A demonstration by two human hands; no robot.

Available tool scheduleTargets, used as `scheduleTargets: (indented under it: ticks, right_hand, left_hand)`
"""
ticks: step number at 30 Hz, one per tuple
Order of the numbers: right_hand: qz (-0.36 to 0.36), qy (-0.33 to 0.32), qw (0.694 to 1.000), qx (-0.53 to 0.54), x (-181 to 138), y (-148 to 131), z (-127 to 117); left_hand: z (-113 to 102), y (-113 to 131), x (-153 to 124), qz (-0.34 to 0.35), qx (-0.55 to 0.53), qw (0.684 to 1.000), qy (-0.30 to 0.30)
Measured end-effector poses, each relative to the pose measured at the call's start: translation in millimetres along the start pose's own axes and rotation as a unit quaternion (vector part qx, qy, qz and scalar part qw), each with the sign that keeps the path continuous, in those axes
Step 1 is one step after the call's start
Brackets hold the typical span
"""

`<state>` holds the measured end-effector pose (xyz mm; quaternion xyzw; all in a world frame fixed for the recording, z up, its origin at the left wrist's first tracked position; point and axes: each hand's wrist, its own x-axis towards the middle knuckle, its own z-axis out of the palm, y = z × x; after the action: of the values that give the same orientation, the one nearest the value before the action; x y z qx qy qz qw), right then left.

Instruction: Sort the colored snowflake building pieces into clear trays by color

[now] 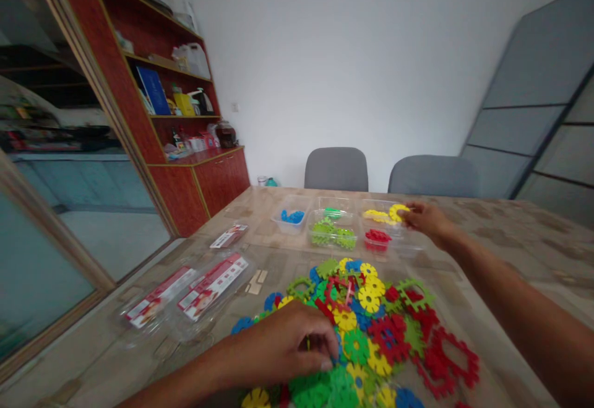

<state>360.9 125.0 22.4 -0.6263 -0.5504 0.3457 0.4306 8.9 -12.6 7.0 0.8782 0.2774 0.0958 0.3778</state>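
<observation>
My right hand (426,220) reaches to the back right and pinches a yellow notched disc (397,212) over a clear plastic container, where other yellow pieces (377,216) lie. Down at the near pile is my left hand (290,341), its fingers curled in toward the thumb among the loose pieces; what it grips, if anything, is hidden. That pile mixes yellow discs (369,299), green discs (356,346), red notched frames (457,356) and blue discs (273,300). Clear containers beyond it hold blue pieces (292,217), light green pieces (323,231) and red pieces (377,239).
Clear plastic lids with red-and-white labels (213,287) lie on the left of the patterned table (520,259). Two grey chairs (336,169) stand behind it against the white wall. A wooden shelf unit (199,179) is at the left.
</observation>
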Motion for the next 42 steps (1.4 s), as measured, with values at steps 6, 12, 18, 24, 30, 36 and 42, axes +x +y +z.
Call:
scheduleTargets:
  ticks: [6, 12, 18, 24, 30, 36, 42]
  right_hand:
    - [0.043, 0.060, 0.997, 0.011, 38, 2, 1]
    - [0.017, 0.015, 1.000, -0.021, 3, 20, -10]
    - [-0.011, -0.124, 0.989, -0.084, -75, 22, -31]
    - [-0.143, -0.178, 0.931, -0.284, -132, 41, -33]
    - [-0.183, -0.183, 0.913, -0.316, -146, 34, -10]
    - [-0.236, -0.280, 0.877, -0.310, -173, 15, 33]
    - [-0.251, -0.285, 0.870, -0.316, -173, 25, 45]
  left_hand:
    - [-4, -8, -6, -0.032, 0.013, 0.999, 0.024]
    - [-7, -17, -5, -0.017, 0.010, 0.999, 0.031]
    - [-7, -15, -3, 0.020, 0.024, 0.999, 0.043]
    - [1, -14, -2, 0.015, 0.063, 0.997, 0.044]
    - [6, -14, -3, 0.007, 0.086, 0.996, 0.032]
    - [7, -20, -4, 0.009, 0.085, 0.996, 0.027]
    - [5, -19, -3, 0.001, 0.089, 0.996, 0.030]
